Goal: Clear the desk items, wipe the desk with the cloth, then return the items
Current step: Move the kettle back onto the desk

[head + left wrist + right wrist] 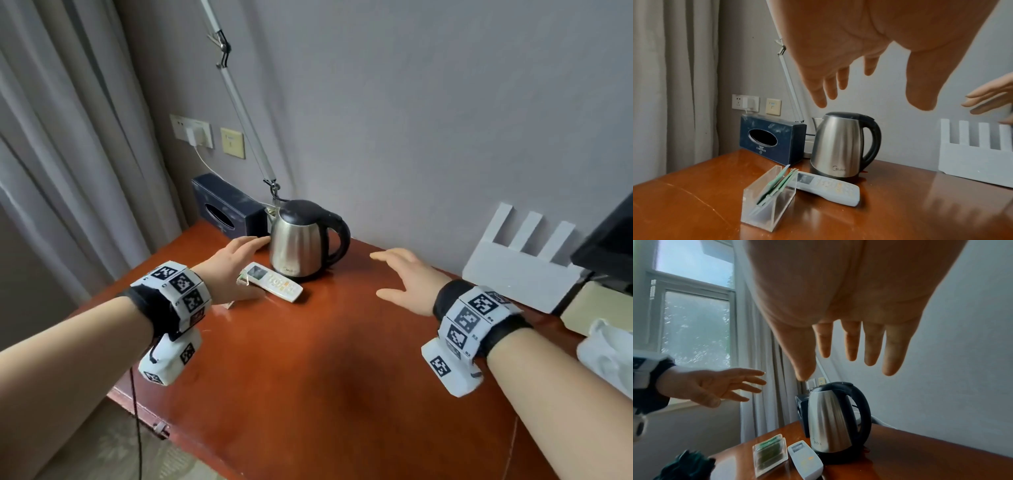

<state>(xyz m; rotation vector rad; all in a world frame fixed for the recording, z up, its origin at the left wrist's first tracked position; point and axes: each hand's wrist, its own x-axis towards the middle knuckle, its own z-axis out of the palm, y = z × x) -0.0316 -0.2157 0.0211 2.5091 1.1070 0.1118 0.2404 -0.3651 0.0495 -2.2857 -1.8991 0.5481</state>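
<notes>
On the red-brown desk [342, 377] a steel kettle [301, 240] with a black lid and handle stands at the back. A white remote [274, 281] lies flat in front of it. Beside the remote stands a clear acrylic holder [768, 198] with green packets. My left hand [246, 263] hovers open over that holder, fingertips close to the kettle's left side and holding nothing. To the right of the kettle my right hand [394, 274] is open, palm down above the desk. A crumpled white cloth [606, 353] lies at the right edge.
A dark blue tissue box [222, 209] sits in the back left corner, and a lamp arm [246, 120] rises behind the kettle. White foam packing [524, 263] leans on the wall at the right, next to a black screen [613, 246]. Curtains hang on the left.
</notes>
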